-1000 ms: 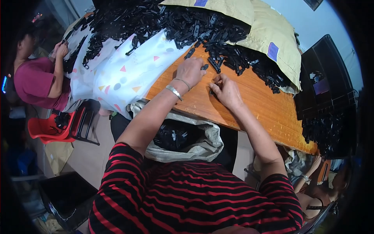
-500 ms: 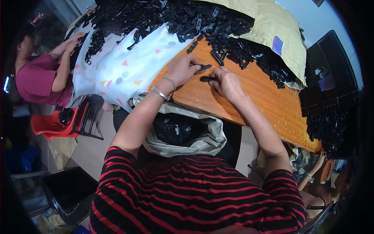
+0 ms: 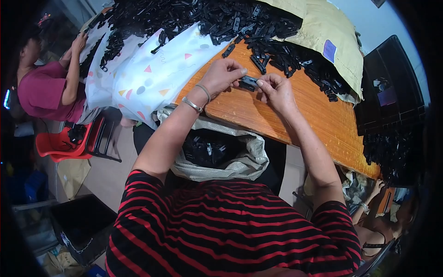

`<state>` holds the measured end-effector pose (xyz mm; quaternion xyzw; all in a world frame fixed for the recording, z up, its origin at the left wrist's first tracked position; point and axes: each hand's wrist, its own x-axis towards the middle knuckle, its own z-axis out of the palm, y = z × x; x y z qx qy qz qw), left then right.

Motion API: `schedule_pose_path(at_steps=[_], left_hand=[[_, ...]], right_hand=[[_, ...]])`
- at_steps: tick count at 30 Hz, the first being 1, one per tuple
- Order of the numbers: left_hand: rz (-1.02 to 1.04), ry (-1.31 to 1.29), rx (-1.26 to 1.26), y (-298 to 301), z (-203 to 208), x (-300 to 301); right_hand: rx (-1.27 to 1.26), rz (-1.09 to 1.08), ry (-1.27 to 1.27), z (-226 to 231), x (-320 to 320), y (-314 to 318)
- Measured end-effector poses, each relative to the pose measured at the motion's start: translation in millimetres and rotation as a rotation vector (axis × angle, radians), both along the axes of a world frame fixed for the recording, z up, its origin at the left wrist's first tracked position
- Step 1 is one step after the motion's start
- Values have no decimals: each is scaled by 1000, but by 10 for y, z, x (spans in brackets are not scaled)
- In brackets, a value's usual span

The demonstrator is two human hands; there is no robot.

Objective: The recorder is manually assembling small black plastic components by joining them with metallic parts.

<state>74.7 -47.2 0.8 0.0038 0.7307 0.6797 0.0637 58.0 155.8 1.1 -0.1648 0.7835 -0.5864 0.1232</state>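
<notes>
Between my two hands is a small, long black plastic part (image 3: pixel 249 82), held just above the wooden tabletop (image 3: pixel 318 124). My left hand (image 3: pixel 224 76) pinches its left end with thumb and fingers. At its right end, my right hand (image 3: pixel 278 92) grips with thumb and forefinger. Whether it is one piece or two put together, I cannot tell. Just beyond my hands lie several loose black parts (image 3: pixel 257 64) of the same kind, at the edge of a large heap (image 3: pixel 184 18).
An open woven sack (image 3: pixel 221 174) with black parts inside sits at my lap. A patterned white cloth (image 3: pixel 152 76) covers the table's left. Paper sacks (image 3: pixel 318 32) stand at the back right. A co-worker (image 3: pixel 46 90) works at far left by a red chair (image 3: pixel 64 143); another person's hand (image 3: pixel 377 189) shows at right.
My hands have come together; the black parts they held separately are now at one spot between them. The co-worker at left has shifted their arms.
</notes>
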Motion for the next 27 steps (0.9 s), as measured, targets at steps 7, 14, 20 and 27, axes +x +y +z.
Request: schedule_pose_path(at_steps=[7, 14, 20, 27], left_hand=[[22, 95, -130, 46, -125, -32], [82, 162, -307, 51, -261, -80], [114, 183, -682, 65, -149, -111], [37, 92, -761, -9, -124, -4]], right_hand=[[-28, -74, -202, -126, -14, -50], [58, -88, -250, -135, -79, -99], [214, -44, -319, -20, -153, -159], [273, 29, -280, -96, -105, -87]])
